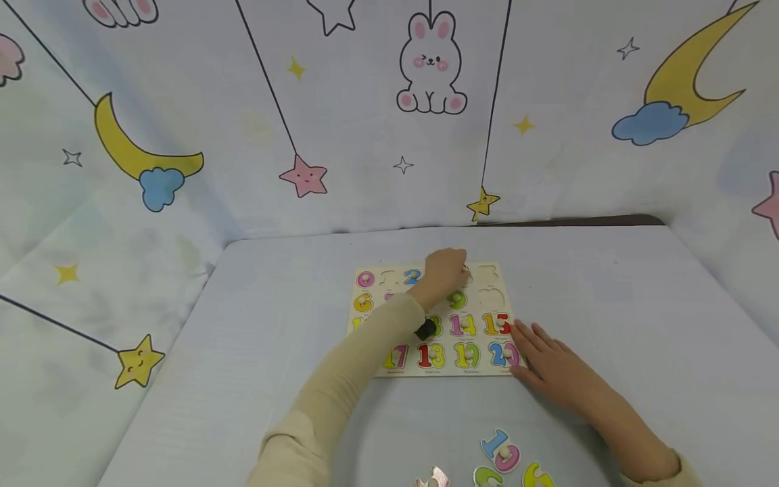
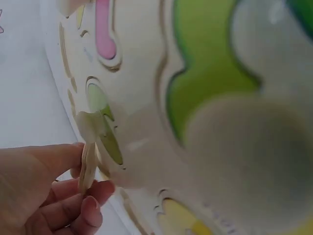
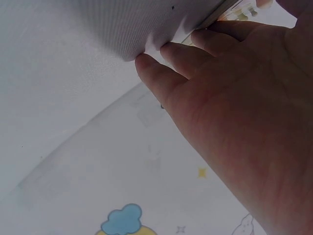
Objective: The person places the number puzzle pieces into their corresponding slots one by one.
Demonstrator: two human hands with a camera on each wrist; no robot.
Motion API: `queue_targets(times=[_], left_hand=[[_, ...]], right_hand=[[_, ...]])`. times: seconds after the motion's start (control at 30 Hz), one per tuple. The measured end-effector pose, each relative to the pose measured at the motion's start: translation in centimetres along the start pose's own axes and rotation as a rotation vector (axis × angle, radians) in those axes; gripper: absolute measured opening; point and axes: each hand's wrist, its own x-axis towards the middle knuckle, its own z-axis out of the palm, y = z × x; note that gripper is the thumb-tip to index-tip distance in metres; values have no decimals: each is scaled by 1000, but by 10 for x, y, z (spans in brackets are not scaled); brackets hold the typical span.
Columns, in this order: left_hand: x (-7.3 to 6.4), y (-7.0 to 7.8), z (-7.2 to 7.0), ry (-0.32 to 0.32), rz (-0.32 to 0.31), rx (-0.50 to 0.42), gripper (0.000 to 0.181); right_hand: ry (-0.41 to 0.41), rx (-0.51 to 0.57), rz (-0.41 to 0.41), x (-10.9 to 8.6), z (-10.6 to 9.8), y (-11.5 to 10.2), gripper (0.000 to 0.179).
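A wooden number puzzle board [image 1: 476, 313] lies on the table, with many knobbed number pieces seated in it. My left hand [image 1: 443, 276] reaches over its far part. In the left wrist view its thumb and fingers pinch a thin wooden puzzle piece [image 2: 87, 169], which stands edge-on at the board's rim; its number cannot be read. My right hand [image 1: 556, 368] lies beside the board's right edge, fingers extended, with fingertips at the edge near the blue and pink 20 [image 1: 504, 354]. Bare recesses [image 1: 491, 297] show at the far right of the board.
Loose pieces lie on the near table: a blue and pink 10 [image 1: 504, 452], a green piece [image 1: 487, 477], a yellow piece [image 1: 538, 476] and a pale pink piece [image 1: 433, 478]. A patterned cloth [image 1: 365, 122] hangs behind the white table [image 1: 280, 291].
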Motion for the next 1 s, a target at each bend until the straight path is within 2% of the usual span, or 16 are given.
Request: queue_targets(times=[0.2,0.4,0.5,0.6,0.77,0.9,1.0], left_hand=[[2,6,-2,-57,-10,69,23],[-2,9,-4,-65,61,134,23],[-5,7,-5,-66,85,94,17],[-7,1,-5,-80,101,-2,12],[-9,-11,-6,-113,147,-102,26],[-20,-10,-21,-170,163,-63,44],[-44,2,-44,-204,225,-27,55]], right_hand=[[13,0,-13,0,1,0,70],[17,-6,-14,0,0,-1,70],[9,-2,-12,0,0,-1,70],[3,2,-11,1,0,-2,71],[-1,5,-11,3,2,-3,71],[-6,3,-9,2,3,-1,71],[-7,-3,-7,2,2,2,71]])
